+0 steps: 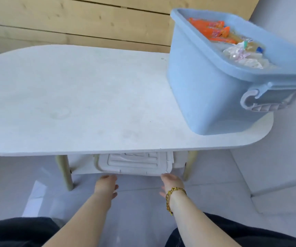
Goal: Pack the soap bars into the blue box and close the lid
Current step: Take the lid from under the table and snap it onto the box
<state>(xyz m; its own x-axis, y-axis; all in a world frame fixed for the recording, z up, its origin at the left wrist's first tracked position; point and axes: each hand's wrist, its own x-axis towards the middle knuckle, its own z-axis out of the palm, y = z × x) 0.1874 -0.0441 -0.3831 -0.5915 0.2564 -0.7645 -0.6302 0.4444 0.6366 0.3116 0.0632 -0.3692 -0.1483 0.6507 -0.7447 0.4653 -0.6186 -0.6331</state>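
Both hands, left (107,182) and right (170,182), grips apart, reach toward white ribbed plastic lid (134,164) on shelf under white oval worktop (72,104).

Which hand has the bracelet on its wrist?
The right hand: a gold chain bracelet circles its wrist. The left hand has a bare wrist. Both reach toward the white lid under the table.

home: low white table (90,97), sofa (277,166)

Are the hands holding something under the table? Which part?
Not clearly. Both the left hand and right hand reach for the near edge of the white lid on the lower shelf, one toward each end, but no closed grip shows.
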